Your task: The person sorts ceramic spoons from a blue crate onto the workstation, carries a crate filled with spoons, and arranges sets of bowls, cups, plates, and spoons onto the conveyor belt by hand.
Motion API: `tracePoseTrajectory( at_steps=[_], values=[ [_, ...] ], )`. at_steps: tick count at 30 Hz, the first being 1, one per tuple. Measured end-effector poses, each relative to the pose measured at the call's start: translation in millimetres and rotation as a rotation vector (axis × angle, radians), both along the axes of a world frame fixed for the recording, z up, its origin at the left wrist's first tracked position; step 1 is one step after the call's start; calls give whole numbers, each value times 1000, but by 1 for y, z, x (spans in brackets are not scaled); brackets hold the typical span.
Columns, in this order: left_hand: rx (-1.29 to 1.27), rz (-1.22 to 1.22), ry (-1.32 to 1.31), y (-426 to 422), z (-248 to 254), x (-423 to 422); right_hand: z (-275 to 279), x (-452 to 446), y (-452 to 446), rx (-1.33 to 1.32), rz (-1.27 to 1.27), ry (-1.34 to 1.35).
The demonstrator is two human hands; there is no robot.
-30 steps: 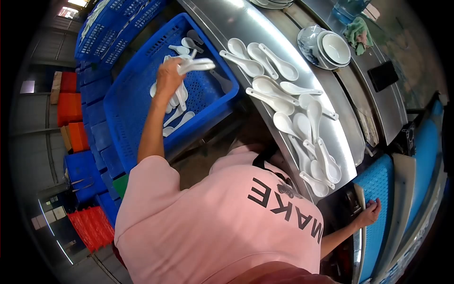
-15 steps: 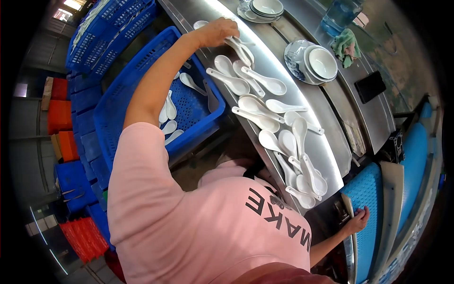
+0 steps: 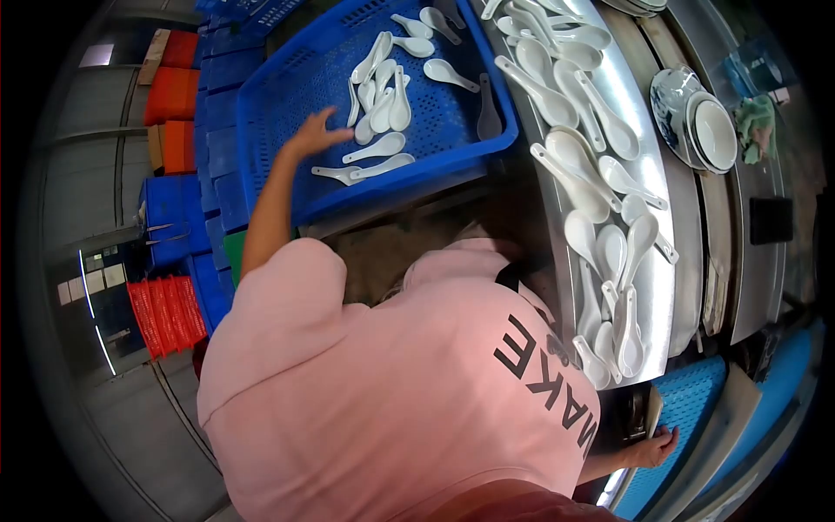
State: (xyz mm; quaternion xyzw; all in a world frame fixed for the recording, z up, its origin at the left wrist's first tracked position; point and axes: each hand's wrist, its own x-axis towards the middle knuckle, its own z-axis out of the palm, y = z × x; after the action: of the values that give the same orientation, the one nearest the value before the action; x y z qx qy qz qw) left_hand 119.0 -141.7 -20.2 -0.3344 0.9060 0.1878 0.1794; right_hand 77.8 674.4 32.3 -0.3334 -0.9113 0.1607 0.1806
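Observation:
My left hand (image 3: 315, 137) is over the left part of a blue plastic basket (image 3: 370, 187), fingers and thumb spread, with nothing held. Just beside its fingertips lies a cluster of white soup spoons (image 3: 383, 111) on the basket floor. Other loose spoons lie around that cluster. Far to the right, my right hand (image 3: 654, 448) rests at the edge of a blue textured belt (image 3: 683, 409), its fingers loosely bent and no object visible in it. Many more white soup spoons (image 3: 591, 174) lie in overlapping groups along the steel counter (image 3: 652, 348).
Stacked bowls and plates (image 3: 709, 130) stand behind the counter. A green cloth (image 3: 755, 126), a blue water container (image 3: 755, 70) and a dark phone (image 3: 771, 220) are at the far right. Red crates (image 3: 165, 315) and blue crates (image 3: 178, 213) stand at left.
My left hand has moved from spoons it gripped on the counter to the basket, and its fingers have opened. The view has shifted. My right hand stays by the belt.

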Motion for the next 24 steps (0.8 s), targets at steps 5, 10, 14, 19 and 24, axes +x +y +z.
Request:
tracePoseTrajectory(
  at_steps=[5, 10, 14, 19, 24],
  values=[
    [151, -14, -40, 65, 10, 46, 2, 0, -4, 47, 14, -8],
    [146, -112, 212, 82, -9, 3, -5, 1, 5, 66, 35, -21],
    [331, 60, 316, 122, 6, -81, -3, 4, 6, 84, 33, -8],
    [-131, -28, 784, 68, 9, -126, -6, 6, 9, 53, 56, 44],
    [-174, 211, 360, 1, -39, -117, -8, 7, 12, 64, 53, 16]
  ],
)
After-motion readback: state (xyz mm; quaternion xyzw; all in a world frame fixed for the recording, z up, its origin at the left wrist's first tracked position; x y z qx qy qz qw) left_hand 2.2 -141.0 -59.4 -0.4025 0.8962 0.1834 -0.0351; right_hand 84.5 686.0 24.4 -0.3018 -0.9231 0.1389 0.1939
